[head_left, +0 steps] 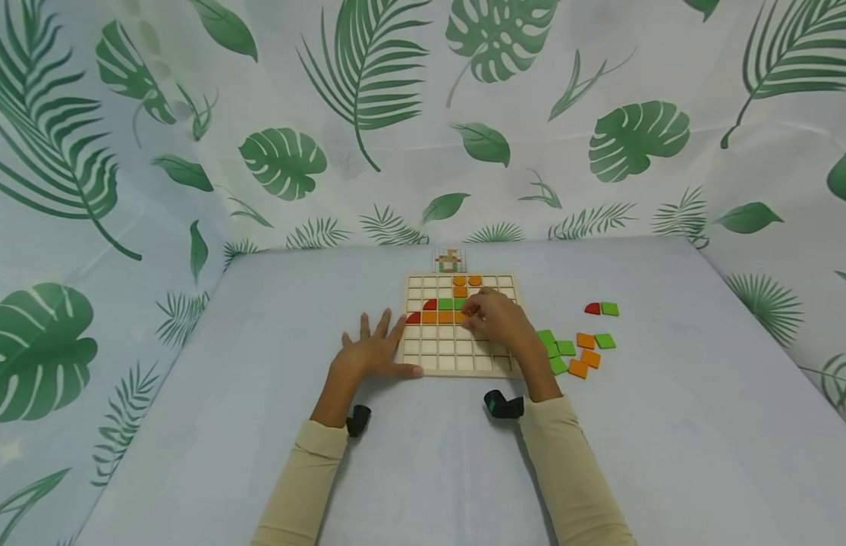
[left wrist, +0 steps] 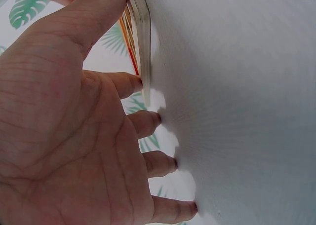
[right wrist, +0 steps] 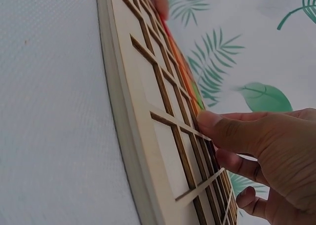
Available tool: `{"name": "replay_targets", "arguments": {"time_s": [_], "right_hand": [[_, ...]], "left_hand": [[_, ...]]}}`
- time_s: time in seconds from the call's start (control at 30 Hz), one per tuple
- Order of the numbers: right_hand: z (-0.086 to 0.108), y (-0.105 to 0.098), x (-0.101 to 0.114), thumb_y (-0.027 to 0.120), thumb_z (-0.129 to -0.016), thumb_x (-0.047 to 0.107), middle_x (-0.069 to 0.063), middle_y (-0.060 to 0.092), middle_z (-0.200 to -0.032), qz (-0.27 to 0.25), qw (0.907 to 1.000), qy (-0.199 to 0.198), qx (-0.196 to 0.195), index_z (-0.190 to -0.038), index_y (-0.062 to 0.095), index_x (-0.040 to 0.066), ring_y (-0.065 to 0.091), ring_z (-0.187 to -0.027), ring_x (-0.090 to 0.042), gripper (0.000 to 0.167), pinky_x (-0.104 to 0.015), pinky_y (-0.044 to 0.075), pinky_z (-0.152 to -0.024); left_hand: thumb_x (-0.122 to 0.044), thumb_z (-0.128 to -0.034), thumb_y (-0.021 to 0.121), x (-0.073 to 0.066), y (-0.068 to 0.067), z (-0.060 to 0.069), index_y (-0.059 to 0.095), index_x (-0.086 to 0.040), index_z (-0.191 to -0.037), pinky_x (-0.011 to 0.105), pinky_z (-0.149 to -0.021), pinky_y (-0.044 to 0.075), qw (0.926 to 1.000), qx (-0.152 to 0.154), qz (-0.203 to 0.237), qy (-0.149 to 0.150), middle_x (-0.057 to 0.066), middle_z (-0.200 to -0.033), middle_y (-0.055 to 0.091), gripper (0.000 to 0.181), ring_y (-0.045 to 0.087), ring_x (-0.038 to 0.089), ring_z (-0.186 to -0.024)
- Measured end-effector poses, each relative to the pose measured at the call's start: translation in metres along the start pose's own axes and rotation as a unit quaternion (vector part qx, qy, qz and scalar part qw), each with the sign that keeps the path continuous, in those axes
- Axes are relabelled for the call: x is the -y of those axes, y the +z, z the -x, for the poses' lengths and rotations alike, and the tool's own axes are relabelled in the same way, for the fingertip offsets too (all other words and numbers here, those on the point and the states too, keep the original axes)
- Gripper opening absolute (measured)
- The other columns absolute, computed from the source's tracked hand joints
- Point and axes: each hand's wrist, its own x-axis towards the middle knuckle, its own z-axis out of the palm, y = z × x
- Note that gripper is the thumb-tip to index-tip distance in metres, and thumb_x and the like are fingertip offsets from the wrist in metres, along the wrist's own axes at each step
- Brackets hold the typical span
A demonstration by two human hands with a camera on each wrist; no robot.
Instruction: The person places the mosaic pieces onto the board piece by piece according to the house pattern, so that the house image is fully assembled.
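Observation:
The wooden grid board (head_left: pixel 428 373) lies on the table, its rim also showing in the left wrist view (left wrist: pixel 144 47). My left hand (head_left: pixel 369 353) is spread flat, its thumb and index finger touching the board's left corner and side. My right hand (head_left: pixel 498 318) is over the board, thumb and fingertips pinched at an orange tile (head_left: pixel 466 318) at the right end of a row; the fingers partly hide it. That row has a red quarter piece (head_left: pixel 413 318) and orange tiles (head_left: pixel 428 317). Above it are a red quarter piece (head_left: pixel 431 305) and green tiles (head_left: pixel 445 304). Orange pieces (head_left: pixel 460 291) sit higher up.
A small pattern card (head_left: pixel 450 261) lies behind the board. To the right are loose green tiles (head_left: pixel 566 348), orange tiles (head_left: pixel 590 359), and a red quarter piece (head_left: pixel 592 309) beside a green tile (head_left: pixel 610 309). Leaf-printed cloth rises behind and at both sides.

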Motion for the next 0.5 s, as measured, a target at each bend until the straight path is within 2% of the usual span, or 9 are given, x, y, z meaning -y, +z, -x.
{"name": "replay_targets", "arguments": {"time_s": [0.37, 0.5], "right_hand": [[0.0042, -0.0072, -0.0035, 0.071, -0.090, 0.025, -0.011, 0.065, -0.114, 0.011, 0.9999, 0.002, -0.001, -0.108, 0.072, 0.006, 0.065, -0.097, -0.025, 0.026, -0.043, 0.055, -0.082], [0.0062, -0.0106, -0.0047, 0.071, -0.090, 0.024, -0.011, 0.065, -0.118, 0.003, 0.9999, 0.015, -0.003, -0.107, 0.072, 0.007, 0.065, -0.095, -0.025, 0.025, -0.042, 0.054, -0.080]], "left_hand": [[-0.070, -0.0809, 0.061, 0.0011, 0.0000, -0.0006, 0.006, -0.026, -0.159, 0.073, -0.112, 0.009, 1.0000, -0.001, 0.000, 0.002, 0.008, -0.166, -0.006, 0.105, -0.009, 0.047, -0.149], [-0.070, -0.0808, 0.061, 0.0011, 0.0008, -0.0010, 0.005, -0.026, -0.159, 0.073, -0.112, 0.009, 1.0000, 0.000, 0.000, 0.005, 0.009, -0.166, -0.006, 0.106, -0.010, 0.047, -0.149]]}}
